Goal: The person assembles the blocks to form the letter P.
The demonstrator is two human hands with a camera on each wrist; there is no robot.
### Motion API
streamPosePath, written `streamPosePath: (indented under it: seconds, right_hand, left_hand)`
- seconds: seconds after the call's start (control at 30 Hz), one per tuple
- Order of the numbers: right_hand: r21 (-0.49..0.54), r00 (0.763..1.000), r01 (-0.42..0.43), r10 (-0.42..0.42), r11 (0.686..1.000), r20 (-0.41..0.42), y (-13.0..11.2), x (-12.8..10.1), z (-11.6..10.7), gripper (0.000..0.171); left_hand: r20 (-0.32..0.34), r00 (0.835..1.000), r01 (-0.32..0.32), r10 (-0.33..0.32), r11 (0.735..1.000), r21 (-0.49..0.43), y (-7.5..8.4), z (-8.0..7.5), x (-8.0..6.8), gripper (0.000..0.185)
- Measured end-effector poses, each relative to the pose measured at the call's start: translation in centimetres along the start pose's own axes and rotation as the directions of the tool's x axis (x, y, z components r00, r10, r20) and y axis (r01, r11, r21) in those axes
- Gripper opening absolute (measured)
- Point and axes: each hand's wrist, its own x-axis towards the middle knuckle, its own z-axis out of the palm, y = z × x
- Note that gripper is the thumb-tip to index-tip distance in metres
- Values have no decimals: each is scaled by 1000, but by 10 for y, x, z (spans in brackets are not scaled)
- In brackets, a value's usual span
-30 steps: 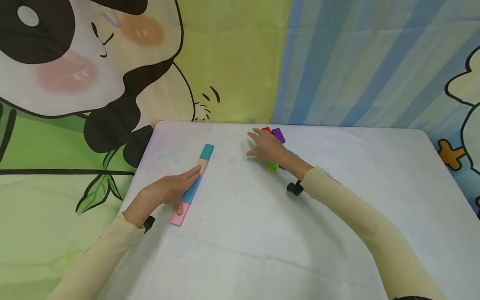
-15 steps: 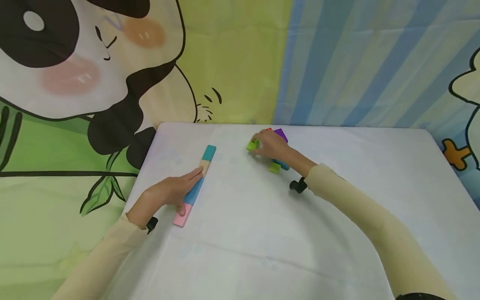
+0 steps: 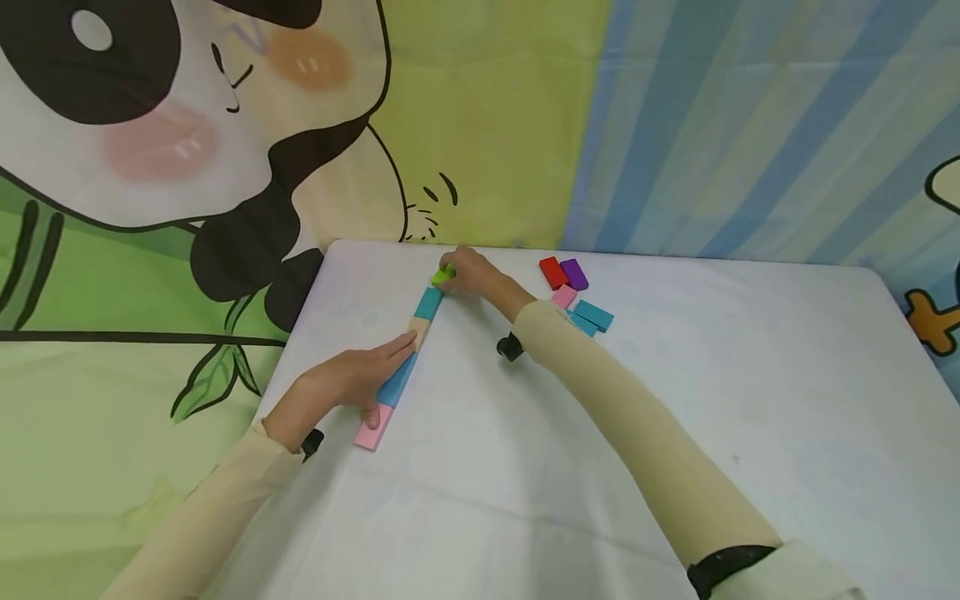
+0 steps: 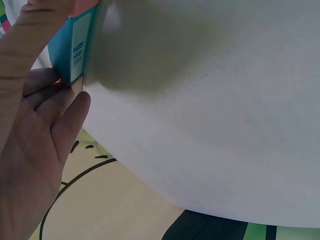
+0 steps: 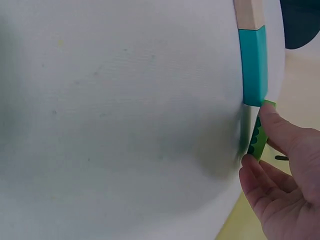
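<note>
A straight row of flat blocks lies on the left of the white table: pink (image 3: pixel 370 436), blue (image 3: pixel 397 381), beige (image 3: pixel 420 333) and teal (image 3: pixel 429 303) at the far end. My left hand (image 3: pixel 352 379) rests along the row, thumb at the pink block and extended fingertips at the beige one. In the left wrist view, the blue block (image 4: pixel 79 47) shows printing on its side. My right hand (image 3: pixel 471 273) pinches a bright green block (image 5: pixel 258 137) between thumb and fingers, its end right at the teal block (image 5: pixel 254 65) and slightly angled to it.
Right of the row lie loose blocks: a red block (image 3: pixel 553 273), a purple block (image 3: pixel 574 274), a small pink block (image 3: pixel 564 296) and teal ones (image 3: pixel 594 315), partly behind the right sleeve (image 3: pixel 600 392). A printed cloth (image 3: pixel 480 125) hangs behind the table's far edge.
My right hand has gripped the green block among the loose blocks and carried it left to the row's far end. The left hand has stayed on the row.
</note>
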Motion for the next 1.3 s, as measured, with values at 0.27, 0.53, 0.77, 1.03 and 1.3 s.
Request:
streamPosePath:
  seconds: [0.27,0.53,0.77,1.03,1.3]
  right_hand:
    - [-30,1000,21,-20,999,14,3,6,10,42]
    - [-103,998,-2,9,995,65,-2,-8,17,50]
    - [-263,998,70,-68,962,16,8,-65,9,63]
    - [-309,999,28,-41,951,-36,86,-152,-20,37]
    - [-394,982,183,-147,901,120,125,-160,-40,36]
  left_hand:
    - [-2,1000,-10,10,1000,19,0,0,0,132]
    - [5,1000,-12,12,1000,17,0,-1,1,133]
    - [5,1000,0,0,1000,-4,1,-1,1,133]
    - [-16,1000,-6,7,1000,15,-1,4,-5,133]
    - [-30,999,-38,39,999,23,-1,4,1,132]
